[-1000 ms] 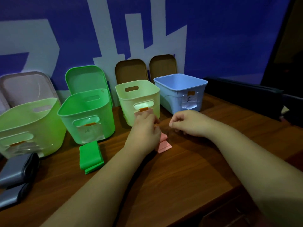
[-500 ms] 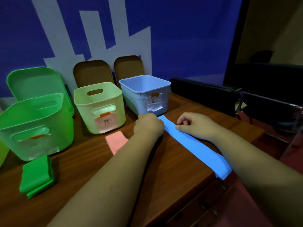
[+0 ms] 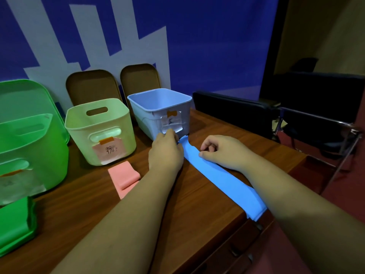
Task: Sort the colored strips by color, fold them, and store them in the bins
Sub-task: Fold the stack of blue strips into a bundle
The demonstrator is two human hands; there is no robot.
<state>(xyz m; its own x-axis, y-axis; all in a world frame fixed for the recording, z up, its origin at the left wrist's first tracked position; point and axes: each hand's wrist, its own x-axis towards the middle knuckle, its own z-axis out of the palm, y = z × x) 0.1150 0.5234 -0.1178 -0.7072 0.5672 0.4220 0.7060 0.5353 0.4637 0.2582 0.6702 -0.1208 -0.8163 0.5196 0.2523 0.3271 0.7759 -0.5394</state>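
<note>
While the left hand (image 3: 166,153) pinches the blue strip (image 3: 223,180) and the curled right hand (image 3: 225,150) seemingly pins it, folding begins: bring the far end over next.

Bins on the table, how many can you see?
3: green bin at the left edge, pale bin in the middle, blue bin right of it. Others may sit beyond the frame.

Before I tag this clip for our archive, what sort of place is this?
Probably an office or meeting room, though I can't be sure: a wooden desk with drawers, black chairs beside it, and a large blue-and-white backdrop covering the wall behind.
</note>
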